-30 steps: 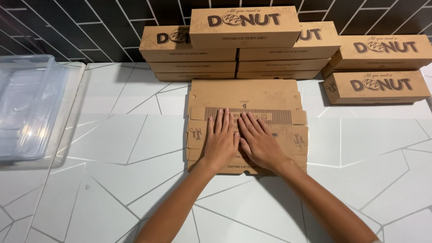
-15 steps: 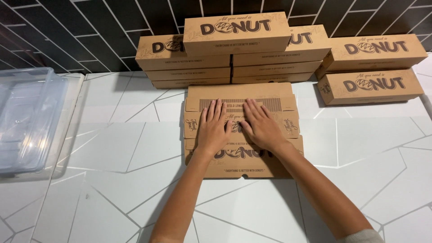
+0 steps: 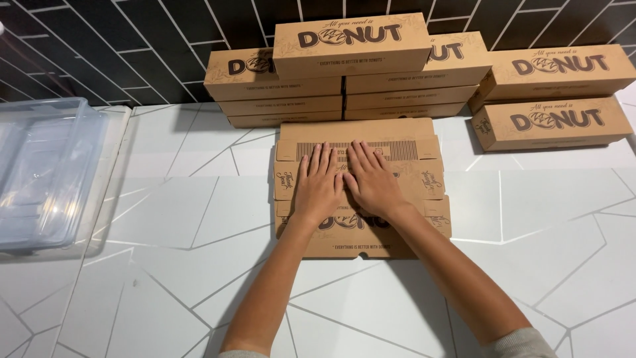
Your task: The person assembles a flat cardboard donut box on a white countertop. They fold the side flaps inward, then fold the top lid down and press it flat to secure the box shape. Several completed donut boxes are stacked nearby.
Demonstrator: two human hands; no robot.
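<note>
a flat, unfolded brown cardboard box blank (image 3: 361,229) was shown lying on the white tiled counter (image 3: 530,219), just in front of the stacks. its long axis ran left to right, across the line of the forearms. both hands were laid palm down on its upper middle, side by side and almost touching. the left hand (image 3: 319,185) was set slightly left of the blank's centre, the right hand (image 3: 372,182) slightly right of it; neither was clearly nearer. the fingers (image 3: 313,159) of both hands were held straight, a little fanned, and pressed flat against the card, pointing away from the body toward the far edge; nothing was pinched. the blank extended beyond the hands on both sides. behind it, 2 stacks of folded boxes (image 3: 351,66) were set against the dark tiled wall (image 3: 99,40), with 2 more boxes (image 3: 553,99) to the right. a clear plastic tub (image 3: 46,172) was seen at far left, well apart.
</note>
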